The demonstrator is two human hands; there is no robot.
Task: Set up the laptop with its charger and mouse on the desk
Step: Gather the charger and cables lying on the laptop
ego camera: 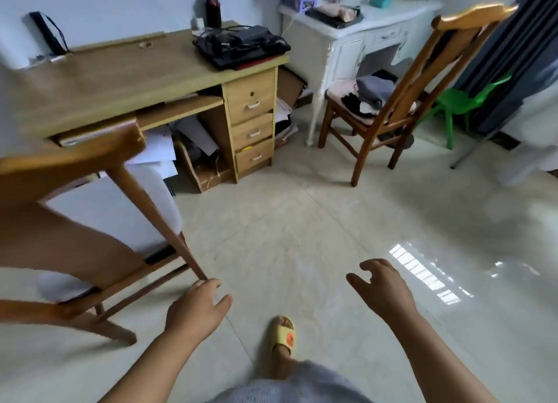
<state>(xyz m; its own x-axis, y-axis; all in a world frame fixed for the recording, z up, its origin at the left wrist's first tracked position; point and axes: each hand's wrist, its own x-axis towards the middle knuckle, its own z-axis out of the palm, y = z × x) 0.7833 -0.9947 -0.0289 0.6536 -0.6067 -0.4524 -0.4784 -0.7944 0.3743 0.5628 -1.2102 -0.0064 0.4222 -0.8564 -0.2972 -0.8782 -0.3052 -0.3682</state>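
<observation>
A wooden desk [114, 73] with three drawers stands at the upper left. On its right end lies a closed black laptop [241, 55] with a black charger brick [252, 33] and tangled cables piled on top; I cannot make out a mouse. My left hand [199, 307] hangs low over the floor near a chair leg, fingers apart, holding nothing. My right hand [382, 285] is out over the tiles, fingers loosely spread and empty. Both hands are far from the desk.
A wooden chair [99, 215] with a white seat stands close at left, in front of the desk. Another wooden chair [401, 91] holds clothes by a white dresser [362, 37]. A green plastic chair [462, 100] is at right. A pen holder [213, 11] stands on the desk. My slipper [283, 334] is below.
</observation>
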